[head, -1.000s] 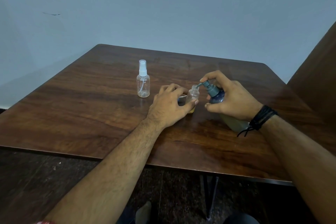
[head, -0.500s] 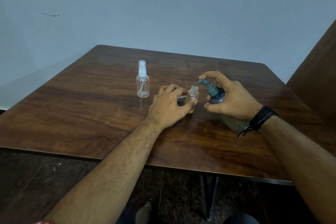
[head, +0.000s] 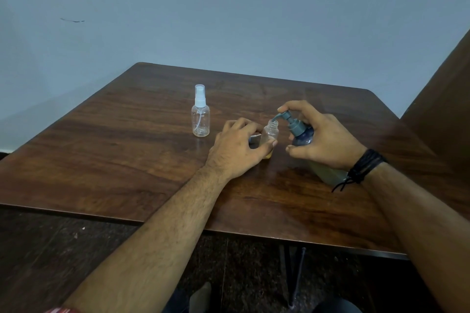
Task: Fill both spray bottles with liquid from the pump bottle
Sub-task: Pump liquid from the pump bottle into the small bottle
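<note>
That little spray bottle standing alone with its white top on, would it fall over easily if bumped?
Probably yes. The capped spray bottle looks empty and clear, so likely very light. It is tall over a narrow base, so a nudge near the top could tip it; lying down, its round body might roll on the smooth table.

We count two spray bottles: one capped (head: 201,119), one open (head: 270,134). One pump bottle (head: 301,134), one table (head: 127,155), two hands: left (head: 235,151), right (head: 323,140).
</note>
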